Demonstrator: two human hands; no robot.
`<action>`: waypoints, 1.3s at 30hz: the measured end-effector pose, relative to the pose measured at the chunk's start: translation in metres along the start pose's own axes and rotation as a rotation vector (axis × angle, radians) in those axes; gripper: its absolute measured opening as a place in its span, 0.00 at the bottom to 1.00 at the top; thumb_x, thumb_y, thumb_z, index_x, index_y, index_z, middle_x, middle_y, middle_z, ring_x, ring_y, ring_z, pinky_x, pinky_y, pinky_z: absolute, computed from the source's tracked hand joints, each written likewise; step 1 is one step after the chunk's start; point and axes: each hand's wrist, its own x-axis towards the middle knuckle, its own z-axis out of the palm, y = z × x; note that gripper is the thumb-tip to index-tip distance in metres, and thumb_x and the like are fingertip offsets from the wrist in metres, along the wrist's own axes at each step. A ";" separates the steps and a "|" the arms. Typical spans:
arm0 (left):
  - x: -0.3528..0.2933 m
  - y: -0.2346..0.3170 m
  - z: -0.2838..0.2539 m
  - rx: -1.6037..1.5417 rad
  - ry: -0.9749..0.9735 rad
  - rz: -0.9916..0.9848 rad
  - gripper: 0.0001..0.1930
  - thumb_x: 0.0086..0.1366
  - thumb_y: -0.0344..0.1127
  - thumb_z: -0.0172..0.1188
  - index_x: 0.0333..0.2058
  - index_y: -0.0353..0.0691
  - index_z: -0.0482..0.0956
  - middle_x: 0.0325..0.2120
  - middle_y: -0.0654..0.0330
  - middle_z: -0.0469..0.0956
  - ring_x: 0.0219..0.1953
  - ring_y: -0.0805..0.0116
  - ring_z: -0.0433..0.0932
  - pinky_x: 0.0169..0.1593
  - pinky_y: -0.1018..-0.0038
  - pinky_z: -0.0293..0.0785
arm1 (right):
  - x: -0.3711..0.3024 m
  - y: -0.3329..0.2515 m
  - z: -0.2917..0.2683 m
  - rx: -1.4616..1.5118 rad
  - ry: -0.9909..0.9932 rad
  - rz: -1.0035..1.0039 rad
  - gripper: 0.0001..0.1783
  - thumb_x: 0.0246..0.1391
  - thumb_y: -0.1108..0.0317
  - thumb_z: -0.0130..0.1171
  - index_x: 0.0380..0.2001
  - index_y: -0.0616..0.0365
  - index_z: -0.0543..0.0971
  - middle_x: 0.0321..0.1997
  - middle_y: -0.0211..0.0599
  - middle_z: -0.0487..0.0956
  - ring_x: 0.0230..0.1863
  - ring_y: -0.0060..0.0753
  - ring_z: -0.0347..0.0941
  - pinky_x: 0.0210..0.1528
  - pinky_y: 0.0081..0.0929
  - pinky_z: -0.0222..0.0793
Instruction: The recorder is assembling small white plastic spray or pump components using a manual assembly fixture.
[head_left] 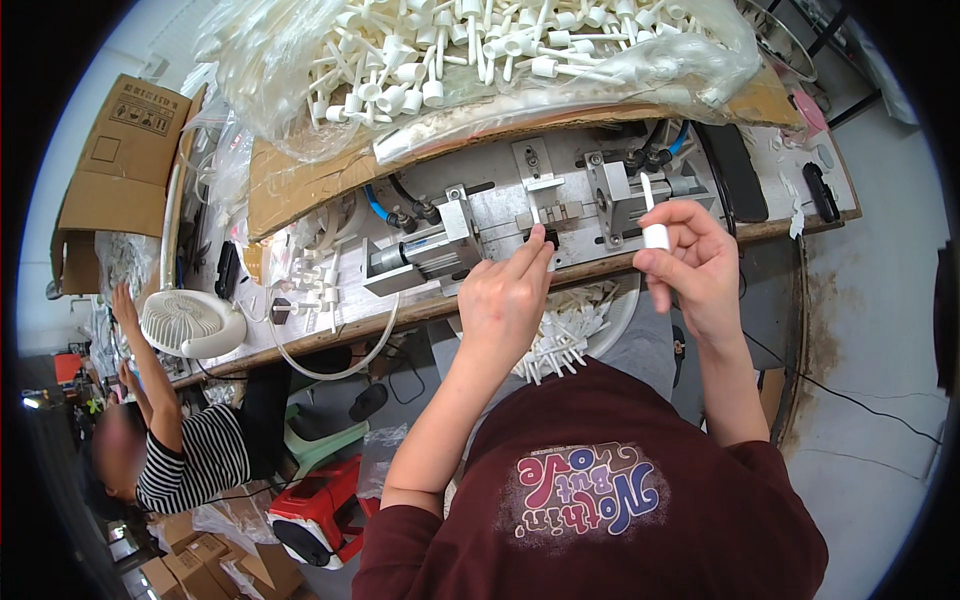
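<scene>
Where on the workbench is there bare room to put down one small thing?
A bare patch of tabletop, at right, between the flat black piece and small black object. Crowded: the middle, with metal fixture and left hand; the far side, heaped with white parts.

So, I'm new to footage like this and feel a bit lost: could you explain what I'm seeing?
There's no robot here: one picture, from a camera worn on a person's head, looks down at their bare hands. On the workbench sits a metal fixture with two facing blocks and blue hoses. The left hand has its fingertips at the fixture's middle. The right hand holds a white capped stick, stem up. Similar white pieces heap at the back, and more sit in a tub below the bench edge. A white fan stands left, near another person.
</scene>
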 end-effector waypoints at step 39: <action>0.130 -0.065 -0.059 -0.686 0.161 -0.408 0.16 0.63 0.34 0.66 0.47 0.33 0.82 0.34 0.57 0.83 0.31 0.71 0.84 0.34 0.78 0.82 | 0.077 -0.016 0.048 -0.867 0.031 -0.614 0.15 0.48 0.67 0.71 0.41 0.57 0.83 0.36 0.31 0.84 0.23 0.18 0.74 0.26 0.20 0.70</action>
